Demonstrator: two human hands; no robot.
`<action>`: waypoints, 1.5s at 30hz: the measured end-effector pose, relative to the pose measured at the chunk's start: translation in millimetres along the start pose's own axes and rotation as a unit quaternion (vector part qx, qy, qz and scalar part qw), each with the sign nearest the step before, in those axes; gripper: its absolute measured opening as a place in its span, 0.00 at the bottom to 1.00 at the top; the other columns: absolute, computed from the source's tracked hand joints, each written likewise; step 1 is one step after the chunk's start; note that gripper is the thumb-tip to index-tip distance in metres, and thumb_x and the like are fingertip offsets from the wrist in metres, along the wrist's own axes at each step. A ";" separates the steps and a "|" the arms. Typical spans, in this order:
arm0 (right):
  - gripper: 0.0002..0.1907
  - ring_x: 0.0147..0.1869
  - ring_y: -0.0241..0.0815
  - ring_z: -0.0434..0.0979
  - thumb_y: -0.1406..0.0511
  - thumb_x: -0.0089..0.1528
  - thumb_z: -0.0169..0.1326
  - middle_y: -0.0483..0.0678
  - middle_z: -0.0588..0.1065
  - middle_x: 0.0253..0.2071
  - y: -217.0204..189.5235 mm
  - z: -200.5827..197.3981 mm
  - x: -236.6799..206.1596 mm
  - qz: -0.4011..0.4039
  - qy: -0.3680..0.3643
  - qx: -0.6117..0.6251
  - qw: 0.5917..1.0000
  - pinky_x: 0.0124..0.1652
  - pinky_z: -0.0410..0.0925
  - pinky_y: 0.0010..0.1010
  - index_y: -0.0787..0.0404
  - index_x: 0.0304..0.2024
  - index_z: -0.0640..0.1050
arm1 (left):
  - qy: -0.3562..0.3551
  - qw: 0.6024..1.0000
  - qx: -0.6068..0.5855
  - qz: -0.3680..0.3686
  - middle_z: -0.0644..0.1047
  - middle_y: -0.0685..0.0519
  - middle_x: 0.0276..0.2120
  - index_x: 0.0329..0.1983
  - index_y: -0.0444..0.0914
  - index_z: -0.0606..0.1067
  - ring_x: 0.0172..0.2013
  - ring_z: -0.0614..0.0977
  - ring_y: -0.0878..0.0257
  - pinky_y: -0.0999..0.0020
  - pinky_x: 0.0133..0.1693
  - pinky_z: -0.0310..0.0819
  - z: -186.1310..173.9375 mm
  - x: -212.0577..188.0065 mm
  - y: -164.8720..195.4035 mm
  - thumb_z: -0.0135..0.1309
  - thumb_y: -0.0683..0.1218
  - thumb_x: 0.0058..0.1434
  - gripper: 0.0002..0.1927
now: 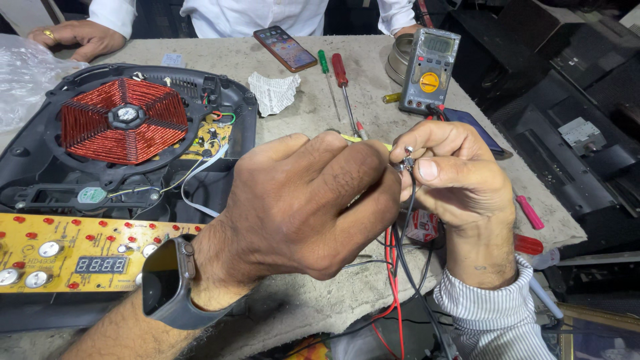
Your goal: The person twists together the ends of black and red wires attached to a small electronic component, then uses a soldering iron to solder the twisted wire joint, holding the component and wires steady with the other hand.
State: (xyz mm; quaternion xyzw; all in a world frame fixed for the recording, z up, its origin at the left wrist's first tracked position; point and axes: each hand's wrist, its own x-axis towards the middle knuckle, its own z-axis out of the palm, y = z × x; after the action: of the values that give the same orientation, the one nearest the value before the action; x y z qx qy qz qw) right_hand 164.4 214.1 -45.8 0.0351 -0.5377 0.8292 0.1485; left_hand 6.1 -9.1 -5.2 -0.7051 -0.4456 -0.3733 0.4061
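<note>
Hands meet at frame centre: right hand [460,177] pinches a small metal part [407,159] on a black lead [408,220]; left hand [313,203], nine o'clock of it, closes on it too. Tiny, light, slippery; best gripped by fingertips.

Screens and packages being shown on the workbench

A lit phone screen [285,47], a grey meter display [439,44], a dark digit display [101,265] and a red-white packet [421,225] are being seen.

Left hand [313,200] and right hand [453,177] meeting above bench [320,100] front edge, pinching small metal part [407,159] with black lead [410,200] hanging. Opened cooker [127,133] with copper coil [123,120] at left edge. Meter [430,70], screwdrivers [337,73], phone [285,48] toward far edge.
</note>
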 end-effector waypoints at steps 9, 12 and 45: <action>0.09 0.41 0.46 0.83 0.76 0.64 0.60 0.60 0.80 0.39 2.6 0.9 1.8 -0.080 0.005 -0.104 0.991 0.45 0.76 0.34 0.76 0.46 0.79 | 0.001 0.990 -0.069 -0.124 0.74 0.51 0.32 0.36 0.36 0.76 0.28 0.80 0.59 0.63 0.26 0.69 9.1 0.3 8.7 0.66 0.50 0.62 0.14; 0.08 0.41 0.47 0.84 0.76 0.63 0.61 0.59 0.80 0.39 2.7 2.7 0.3 -0.103 0.005 -0.114 0.988 0.45 0.78 0.36 0.74 0.45 0.79 | -0.032 0.969 -0.139 -0.200 0.75 0.48 0.28 0.39 0.32 0.76 0.26 0.79 0.53 0.59 0.24 0.67 9.1 0.7 8.3 0.66 0.49 0.56 0.17; 0.04 0.43 0.31 0.76 0.72 0.71 0.54 0.48 0.74 0.41 17.8 28.6 -4.6 -0.212 0.066 -0.392 0.893 0.47 0.70 0.20 0.69 0.45 0.74 | -0.068 0.971 -0.109 -0.201 0.73 0.49 0.36 0.46 0.38 0.68 0.28 0.80 0.52 0.57 0.26 0.70 28.7 -17.4 8.0 0.57 0.47 0.72 0.11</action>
State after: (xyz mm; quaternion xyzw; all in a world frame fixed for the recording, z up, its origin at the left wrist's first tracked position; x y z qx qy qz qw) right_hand 160.8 180.7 -50.6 0.0326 -0.7877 0.5008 0.3574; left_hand 12.6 9.1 -33.8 -0.6649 -0.5615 -0.4446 0.2119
